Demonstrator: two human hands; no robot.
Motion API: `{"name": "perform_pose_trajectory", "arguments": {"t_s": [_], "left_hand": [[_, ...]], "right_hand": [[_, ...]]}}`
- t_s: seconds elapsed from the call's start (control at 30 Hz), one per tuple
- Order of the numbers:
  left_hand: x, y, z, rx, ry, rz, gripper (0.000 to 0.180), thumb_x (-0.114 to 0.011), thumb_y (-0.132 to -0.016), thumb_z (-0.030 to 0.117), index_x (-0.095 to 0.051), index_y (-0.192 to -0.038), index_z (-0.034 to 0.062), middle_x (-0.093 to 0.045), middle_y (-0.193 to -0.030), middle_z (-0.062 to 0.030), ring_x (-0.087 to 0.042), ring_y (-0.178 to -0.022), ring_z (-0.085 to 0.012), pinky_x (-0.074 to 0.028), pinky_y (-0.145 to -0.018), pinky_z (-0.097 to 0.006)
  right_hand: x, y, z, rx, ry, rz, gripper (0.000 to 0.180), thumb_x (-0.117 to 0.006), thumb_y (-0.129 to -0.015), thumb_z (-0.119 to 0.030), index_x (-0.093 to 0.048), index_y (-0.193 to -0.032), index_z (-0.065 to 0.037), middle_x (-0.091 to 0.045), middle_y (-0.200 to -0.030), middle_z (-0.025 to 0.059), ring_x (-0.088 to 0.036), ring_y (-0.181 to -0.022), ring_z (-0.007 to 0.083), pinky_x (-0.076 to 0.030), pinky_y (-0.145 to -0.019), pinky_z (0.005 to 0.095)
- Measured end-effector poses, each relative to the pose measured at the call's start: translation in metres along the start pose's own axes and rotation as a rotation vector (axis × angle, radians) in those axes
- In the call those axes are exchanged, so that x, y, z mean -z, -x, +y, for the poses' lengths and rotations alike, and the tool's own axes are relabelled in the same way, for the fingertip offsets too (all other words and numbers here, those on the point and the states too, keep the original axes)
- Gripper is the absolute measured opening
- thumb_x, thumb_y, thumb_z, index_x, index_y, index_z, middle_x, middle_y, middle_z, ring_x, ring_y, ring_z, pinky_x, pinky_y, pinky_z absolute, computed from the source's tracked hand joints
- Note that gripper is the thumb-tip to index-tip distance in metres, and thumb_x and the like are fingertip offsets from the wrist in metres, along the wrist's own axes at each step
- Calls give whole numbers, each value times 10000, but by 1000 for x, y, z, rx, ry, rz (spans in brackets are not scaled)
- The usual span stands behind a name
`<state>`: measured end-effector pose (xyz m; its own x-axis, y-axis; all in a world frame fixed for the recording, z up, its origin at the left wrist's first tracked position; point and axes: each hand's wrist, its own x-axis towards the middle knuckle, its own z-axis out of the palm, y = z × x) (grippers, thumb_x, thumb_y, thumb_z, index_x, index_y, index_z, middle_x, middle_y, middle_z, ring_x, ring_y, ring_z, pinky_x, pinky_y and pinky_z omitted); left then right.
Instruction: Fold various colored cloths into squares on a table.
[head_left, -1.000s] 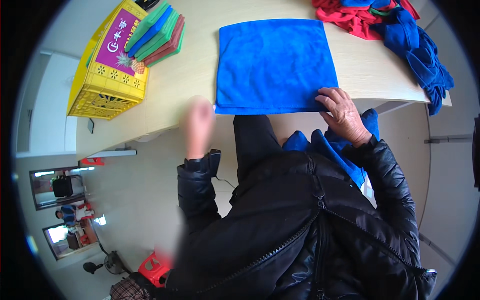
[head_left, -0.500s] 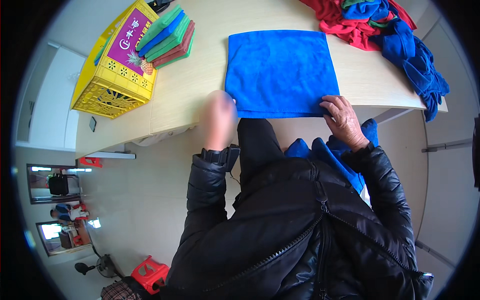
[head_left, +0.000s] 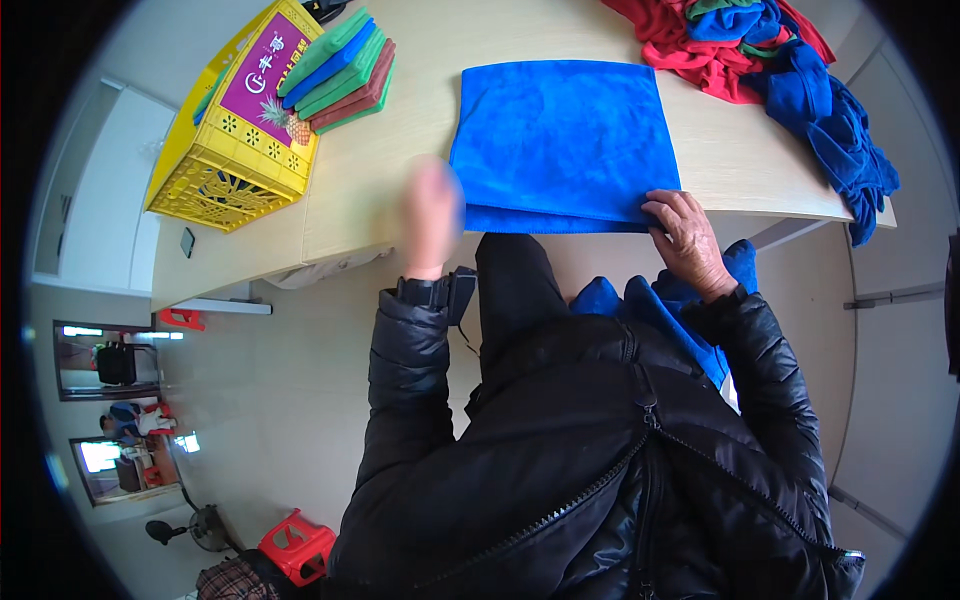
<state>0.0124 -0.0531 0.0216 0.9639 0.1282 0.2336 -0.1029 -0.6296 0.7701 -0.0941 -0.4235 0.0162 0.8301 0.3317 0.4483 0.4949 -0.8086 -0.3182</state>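
A blue cloth lies flat on the pale wooden table, its near edge doubled over along the table's front. My right hand rests on the cloth's near right corner, fingers pressing and gripping it. My left hand is blurred by motion just beside the cloth's near left corner; whether it touches the cloth or how its fingers are set cannot be told. Both arms wear black jacket sleeves.
A yellow plastic crate stands at the table's left, with a stack of folded green, blue and brown cloths next to it. A loose pile of red and blue cloths fills the far right. More blue fabric lies at my lap.
My left hand has swung right along the table's front edge up to the cloth's near left corner. My right hand has stayed on the near right corner.
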Motion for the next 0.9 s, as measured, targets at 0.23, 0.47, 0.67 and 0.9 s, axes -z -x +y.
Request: {"name": "perform_pose_trajectory", "arguments": {"t_s": [0.23, 0.47, 0.67, 0.9], "left_hand": [[14, 15, -12, -7, 367, -130, 55, -642, -893, -40, -634, -916, 10, -612, -801, 25, -531, -707, -36, -441, -631, -206], [9, 36, -31, -49, -93, -146, 69, -679, -888, 1, -654, -944, 35, -619, -839, -35, -573, -695, -89, -464, -630, -240], [19, 51, -4, -512, -289, -69, 159, -724, -835, 20, -645, -972, 41, -602, -1053, -122, -636, -887, -282, -525, -771, -371], [21, 54, -14, -580, -408, -59, 250, -729, -778, -19, -635, -999, 47, -587, -1127, -125, -619, -1038, -340, -516, -869, -428]], "right_hand": [[-1, 1, 3, 3, 4, 11, 398, -699, -767, 39, -623, -1147, -50, -615, -1240, 134, -578, -1155, 354, -485, -1019, 440], [2, 3, 5, -7, 90, -5, 474, -723, -753, 24, -608, -1205, -61, -595, -1278, 143, -555, -1197, 364, -466, -1044, 451], [10, 11, 10, -34, 67, -16, 546, -745, -736, 11, -584, -1251, -77, -564, -1331, 145, -525, -1246, 362, -437, -1079, 454], [3, 19, 22, -56, 99, 9, 582, -758, -727, 6, -568, -1267, -99, -546, -1363, 132, -505, -1273, 366, -421, -1107, 460]]}}
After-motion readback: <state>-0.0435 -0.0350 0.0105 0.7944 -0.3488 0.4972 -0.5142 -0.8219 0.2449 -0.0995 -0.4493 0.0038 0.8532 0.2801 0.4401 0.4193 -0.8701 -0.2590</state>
